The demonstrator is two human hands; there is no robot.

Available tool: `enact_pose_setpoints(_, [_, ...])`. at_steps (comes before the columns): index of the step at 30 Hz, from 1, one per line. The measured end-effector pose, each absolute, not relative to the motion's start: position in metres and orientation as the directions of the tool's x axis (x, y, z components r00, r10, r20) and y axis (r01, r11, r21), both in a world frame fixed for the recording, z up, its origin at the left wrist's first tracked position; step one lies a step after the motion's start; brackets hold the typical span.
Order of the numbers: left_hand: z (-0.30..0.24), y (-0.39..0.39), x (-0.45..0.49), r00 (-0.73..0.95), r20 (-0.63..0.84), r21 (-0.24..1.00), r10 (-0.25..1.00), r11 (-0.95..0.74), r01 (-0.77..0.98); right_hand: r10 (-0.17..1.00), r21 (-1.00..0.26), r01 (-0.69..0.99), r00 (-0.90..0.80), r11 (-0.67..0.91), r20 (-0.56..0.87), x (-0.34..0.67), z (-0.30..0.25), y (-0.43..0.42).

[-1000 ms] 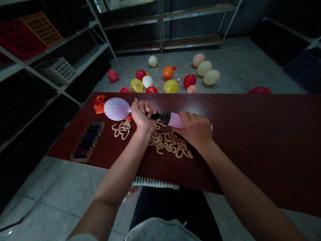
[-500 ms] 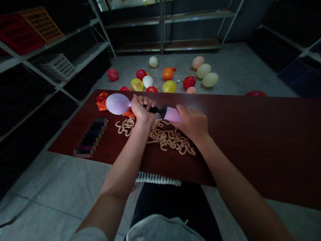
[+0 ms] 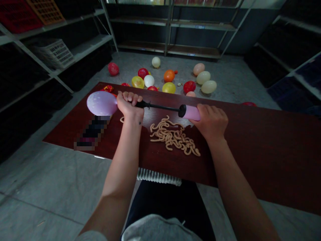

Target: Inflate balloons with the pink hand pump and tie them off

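Note:
A pink and black balloon pump (image 3: 191, 112) stretches between my two hands, its black rod drawn out. My left hand (image 3: 129, 105) is closed around the black nozzle end, where a partly blown-up purple balloon (image 3: 102, 103) sticks out to the left. Around the pink barrel my right hand (image 3: 213, 122) is wrapped. Below the pump, a heap of tan worm-like strands (image 3: 173, 135) lies on the dark red table (image 3: 250, 144). How the balloon's neck sits on the nozzle is hidden by my left fingers.
A blurred-out flat dark object (image 3: 92, 133) lies on the table's left part. Red and orange balloons (image 3: 108, 88) rest at its far left corner. Several blown-up balloons (image 3: 169, 88) lie on the floor beyond. Metal shelves (image 3: 140, 45) with crates (image 3: 61, 53) stand around.
My hands have moved apart, drawing the pump's black rod out to a longer length. The purple balloon has shifted left with my left hand and looks larger.

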State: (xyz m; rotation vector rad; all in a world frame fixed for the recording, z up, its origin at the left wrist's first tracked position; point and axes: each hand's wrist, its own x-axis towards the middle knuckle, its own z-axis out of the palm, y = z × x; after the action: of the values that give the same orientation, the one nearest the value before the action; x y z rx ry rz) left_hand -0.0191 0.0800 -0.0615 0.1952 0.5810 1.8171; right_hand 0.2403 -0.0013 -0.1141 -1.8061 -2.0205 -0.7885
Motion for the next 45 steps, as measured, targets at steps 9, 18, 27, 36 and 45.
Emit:
enact_pose_setpoints(9, [-0.048, 0.058, 0.008, -0.346, -0.013, 0.493, 0.938, -0.295, -0.819, 0.814, -0.035, 0.999, 0.007, 0.016, 0.58, 0.242, -0.131, 0.006])
enact_pose_setpoints(18, [-0.062, 0.054, 0.04, -0.291, -0.042, 0.61, 0.956, -0.206, -0.765, 0.852, -0.037, 0.998, -0.03, 0.058, 0.522, 0.225, -0.114, -0.012])
enact_pose_setpoints(27, [-0.061, 0.037, 0.072, -0.169, -0.069, 0.691, 0.983, -0.075, -0.719, 0.883, -0.041, 0.993, -0.08, 0.111, 0.463, 0.209, -0.108, -0.024])
enact_pose_setpoints(36, [-0.055, 0.05, 0.047, -0.244, -0.085, 0.593, 0.966, -0.148, -0.792, 0.839, 0.0, 0.996, -0.073, 0.087, 0.539, 0.202, -0.106, -0.008])
enact_pose_setpoints(45, [-0.053, 0.066, 0.013, -0.254, -0.141, 0.459, 0.957, -0.164, -0.873, 0.739, 0.165, 0.986, -0.108, -0.004, 0.665, 0.229, -0.117, 0.001])
